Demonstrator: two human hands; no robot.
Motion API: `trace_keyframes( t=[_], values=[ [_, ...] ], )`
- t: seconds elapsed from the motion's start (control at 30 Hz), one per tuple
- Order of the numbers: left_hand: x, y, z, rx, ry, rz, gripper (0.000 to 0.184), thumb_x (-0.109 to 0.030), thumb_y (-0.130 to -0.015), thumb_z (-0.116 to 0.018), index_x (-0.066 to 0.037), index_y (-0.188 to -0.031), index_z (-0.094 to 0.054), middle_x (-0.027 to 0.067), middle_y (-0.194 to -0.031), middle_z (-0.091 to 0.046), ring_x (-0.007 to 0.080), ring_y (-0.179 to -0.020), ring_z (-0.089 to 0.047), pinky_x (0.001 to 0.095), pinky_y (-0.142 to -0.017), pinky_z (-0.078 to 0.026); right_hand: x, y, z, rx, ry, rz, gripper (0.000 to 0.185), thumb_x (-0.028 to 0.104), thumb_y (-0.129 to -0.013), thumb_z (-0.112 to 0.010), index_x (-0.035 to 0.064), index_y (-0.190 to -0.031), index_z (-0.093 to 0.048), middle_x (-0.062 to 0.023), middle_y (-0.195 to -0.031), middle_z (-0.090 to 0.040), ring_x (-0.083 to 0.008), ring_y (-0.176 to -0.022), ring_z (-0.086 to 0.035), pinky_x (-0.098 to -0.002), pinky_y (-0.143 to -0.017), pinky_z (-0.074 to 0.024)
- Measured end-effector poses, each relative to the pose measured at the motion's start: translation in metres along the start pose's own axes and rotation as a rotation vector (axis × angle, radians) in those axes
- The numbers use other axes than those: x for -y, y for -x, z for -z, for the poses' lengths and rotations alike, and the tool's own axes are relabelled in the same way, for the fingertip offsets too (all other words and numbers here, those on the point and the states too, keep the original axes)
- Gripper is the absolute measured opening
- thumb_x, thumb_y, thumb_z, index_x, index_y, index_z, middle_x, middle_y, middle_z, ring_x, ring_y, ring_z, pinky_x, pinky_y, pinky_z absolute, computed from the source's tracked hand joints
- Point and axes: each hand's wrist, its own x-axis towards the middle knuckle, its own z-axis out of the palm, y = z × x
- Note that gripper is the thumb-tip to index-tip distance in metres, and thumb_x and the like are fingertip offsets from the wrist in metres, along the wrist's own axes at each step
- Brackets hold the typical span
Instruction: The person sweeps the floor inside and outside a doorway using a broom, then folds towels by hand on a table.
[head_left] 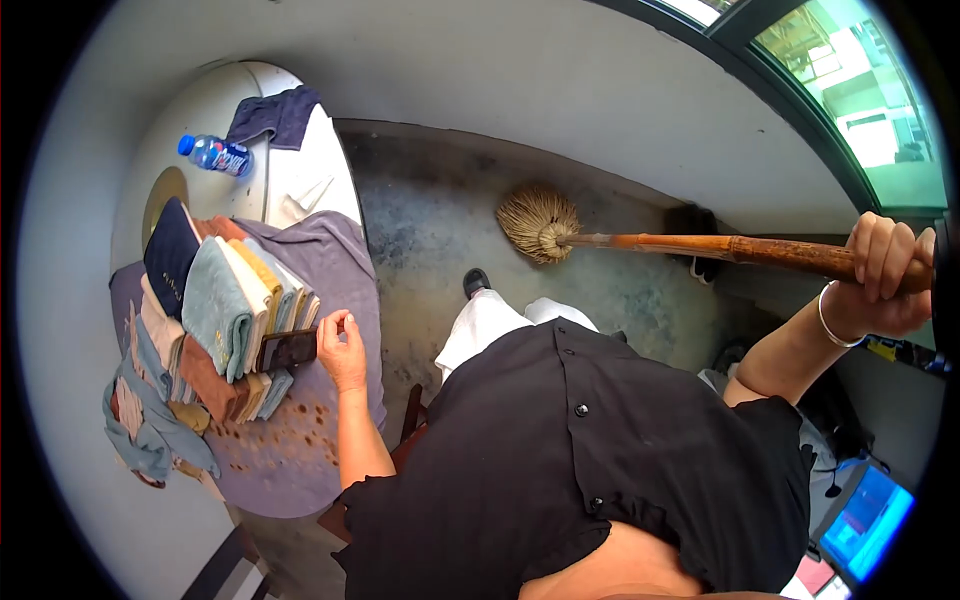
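Observation:
My right hand (pixel 890 260), with a bracelet at the wrist, is closed round the upper end of a wooden broom handle (pixel 740 248). The handle runs left to a straw broom head (pixel 538 222) on the floor. At the left, my left hand (pixel 343 350) has its fingers bent together at the end of a dark phone (pixel 288 348). The phone lies against stacked folded towels (pixel 217 290) in grey, cream, yellow and brown, on a table with a purple cloth (pixel 330 250).
A bottle with a blue cap (pixel 222 156) lies on the table's far part, beside a dark cloth (pixel 275 117). Loose grey cloths (pixel 150 430) hang at the table's left edge. A lit screen (pixel 866 522) is at lower right, below a window (pixel 860 90). My shoe (pixel 476 282) is on the concrete floor.

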Motion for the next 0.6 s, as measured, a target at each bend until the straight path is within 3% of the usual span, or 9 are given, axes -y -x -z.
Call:
trace_keyframes(
  t=[0.27, 0.37, 0.47, 0.53, 0.6],
  values=[
    [-0.005, -0.022, -0.009, 0.134, 0.070, 0.020, 0.008, -0.007, -0.078, -0.056, -0.001, -0.084, -0.058, 0.0064, -0.076, -0.058, 0.0162, -0.065, -0.054, 0.0273, -0.062, -0.044, 0.004, 0.002, 0.010, 0.248, -0.050, -0.102, 0.035, 0.043, -0.082, -0.056, 0.0140, -0.102, -0.052, 0.0083, -0.048, -0.047, -0.0002, -0.036, -0.042, -0.0134, -0.037, -0.0331],
    [-0.004, -0.029, -0.013, 0.161, 0.056, -0.022, 0.009, -0.007, -0.078, -0.056, -0.001, -0.085, -0.058, 0.0063, -0.076, -0.057, 0.0160, -0.066, -0.054, 0.0272, -0.062, -0.044, -0.006, 0.005, 0.005, 0.278, 0.051, -0.196, 0.037, 0.037, -0.087, -0.050, 0.0066, -0.108, -0.052, 0.0062, -0.048, -0.044, -0.0041, -0.038, -0.040, -0.0165, -0.038, -0.0338],
    [-0.003, -0.035, -0.017, 0.205, 0.064, -0.032, 0.009, -0.006, -0.078, -0.056, -0.001, -0.085, -0.059, 0.0064, -0.076, -0.058, 0.0157, -0.066, -0.054, 0.0271, -0.063, -0.044, -0.027, 0.022, -0.005, 0.003, 0.196, -0.336, 0.033, 0.024, -0.090, -0.046, -0.0036, -0.109, -0.049, 0.0016, -0.055, -0.039, -0.0064, -0.043, -0.035, -0.0209, -0.046, -0.0350],
    [-0.001, -0.037, -0.018, 0.211, 0.084, -0.037, 0.009, -0.007, -0.079, -0.056, -0.002, -0.085, -0.059, 0.0059, -0.076, -0.058, 0.0154, -0.066, -0.054, 0.0267, -0.062, -0.044, -0.033, 0.023, -0.010, -0.069, 0.246, -0.338, 0.031, 0.021, -0.089, -0.047, -0.0026, -0.110, -0.050, 0.0011, -0.057, -0.038, -0.0065, -0.046, -0.034, -0.0208, -0.047, -0.0331],
    [0.000, -0.041, -0.019, 0.214, 0.100, -0.041, 0.009, -0.008, -0.079, -0.057, -0.003, -0.085, -0.060, 0.0054, -0.075, -0.058, 0.0150, -0.066, -0.053, 0.0262, -0.062, -0.044, -0.035, 0.024, -0.007, -0.278, 0.291, -0.106, 0.031, 0.021, -0.090, -0.046, -0.0002, -0.111, -0.052, 0.0014, -0.058, -0.037, -0.0063, -0.048, -0.033, -0.0199, -0.047, -0.0304]
  ],
)
